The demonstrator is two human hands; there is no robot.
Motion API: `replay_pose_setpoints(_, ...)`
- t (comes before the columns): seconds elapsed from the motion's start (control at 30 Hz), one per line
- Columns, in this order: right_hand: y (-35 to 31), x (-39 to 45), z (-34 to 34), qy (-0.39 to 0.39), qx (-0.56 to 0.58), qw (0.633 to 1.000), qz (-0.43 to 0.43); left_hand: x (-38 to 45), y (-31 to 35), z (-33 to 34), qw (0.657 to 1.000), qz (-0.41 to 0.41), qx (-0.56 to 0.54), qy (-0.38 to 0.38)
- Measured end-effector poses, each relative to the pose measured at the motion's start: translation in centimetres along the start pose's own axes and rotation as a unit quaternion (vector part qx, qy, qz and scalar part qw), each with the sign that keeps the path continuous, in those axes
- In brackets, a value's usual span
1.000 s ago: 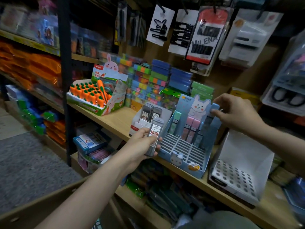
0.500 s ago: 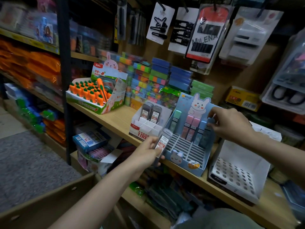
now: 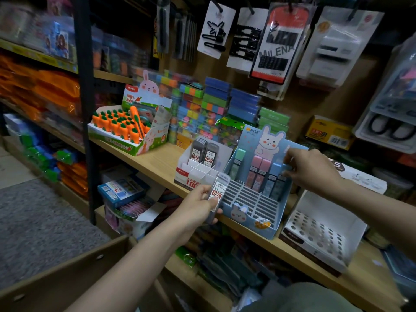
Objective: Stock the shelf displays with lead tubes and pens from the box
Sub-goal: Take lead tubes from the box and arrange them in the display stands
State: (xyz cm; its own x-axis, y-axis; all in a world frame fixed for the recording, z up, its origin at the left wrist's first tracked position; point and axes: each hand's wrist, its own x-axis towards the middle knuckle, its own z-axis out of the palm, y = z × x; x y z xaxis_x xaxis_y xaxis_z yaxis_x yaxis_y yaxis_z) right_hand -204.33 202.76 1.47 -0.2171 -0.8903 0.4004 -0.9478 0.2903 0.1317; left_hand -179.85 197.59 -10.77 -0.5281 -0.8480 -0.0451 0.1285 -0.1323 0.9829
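At centre frame, the left hand (image 3: 198,207) grips a lead tube (image 3: 218,194); the right hand (image 3: 311,170) pinches the blue display (image 3: 249,210). The tube should go upright into the white display (image 3: 198,171), label forward.

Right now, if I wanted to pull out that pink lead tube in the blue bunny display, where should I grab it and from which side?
Pinch the pink lead tube by its cap, coming from above and in front. It stands upright in the blue bunny display with its lower part behind the grid, a second pink tube close on its right, and the backboard behind, so probably only the top is free.
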Motion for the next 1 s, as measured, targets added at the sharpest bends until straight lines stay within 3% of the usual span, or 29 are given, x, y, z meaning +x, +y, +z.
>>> replay_pose_setpoints(0.17, -0.3, -0.7, 0.8, 0.063, -0.112, 0.99, -0.052, -0.3, 0.0, -0.2, 1.0, -0.003, 0.001, -0.013)
replay_pose_setpoints(0.4, -1.6, -2.1, 0.9, 0.03, -0.235, 0.97, -0.047, -0.8, 0.5, 0.0, 0.998, 0.038, -0.047, -0.014)
replay_pose_setpoints(0.47, -1.9, -2.5, 0.8, 0.065, -0.142, 0.987, -0.045, -0.8, 0.7, -0.1, 0.997, 0.061, -0.051, -0.021)
replay_pose_setpoints(0.53, -3.0, -2.9, 0.2, 0.076, 0.057, 0.994, -0.058, -0.8, 0.8, -0.3, 0.995, 0.083, -0.044, -0.023)
replay_pose_setpoints(0.6, -5.0, -2.7, -0.6, -0.012, 0.261, 0.963, -0.063, -0.9, 1.0, -0.4, 0.994, 0.098, -0.029, -0.029)
replay_pose_setpoints(0.67, -7.3, -2.5, -1.2, -0.12, 0.403, 0.905, -0.059, -0.9, 1.0, -0.5, 0.994, 0.105, -0.007, -0.035)
replay_pose_setpoints(0.73, -9.1, -2.2, -1.5, -0.142, 0.429, 0.889, -0.074, -0.8, 1.1, -0.6, 0.994, 0.106, -0.002, -0.039)
replay_pose_setpoints(0.83, -10.5, -1.4, -1.9, -0.137, 0.397, 0.902, -0.098, -0.7, 1.7, -1.0, 0.994, 0.099, -0.005, -0.043)
replay_pose_setpoints(0.9, -10.6, -0.2, -2.5, -0.119, 0.374, 0.915, -0.093, -0.7, 2.2, -1.7, 0.988, 0.133, 0.08, -0.011)
replay_pose_setpoints(0.93, -10.5, 0.7, -2.8, -0.09, 0.365, 0.923, -0.083, -0.5, 2.3, -2.2, 0.972, 0.164, 0.167, 0.03)
replay_pose_setpoints(1.0, -10.2, 2.8, -3.4, -0.008, 0.337, 0.94, -0.06, -0.3, 2.6, -3.4, 0.902, 0.235, 0.34, 0.123)
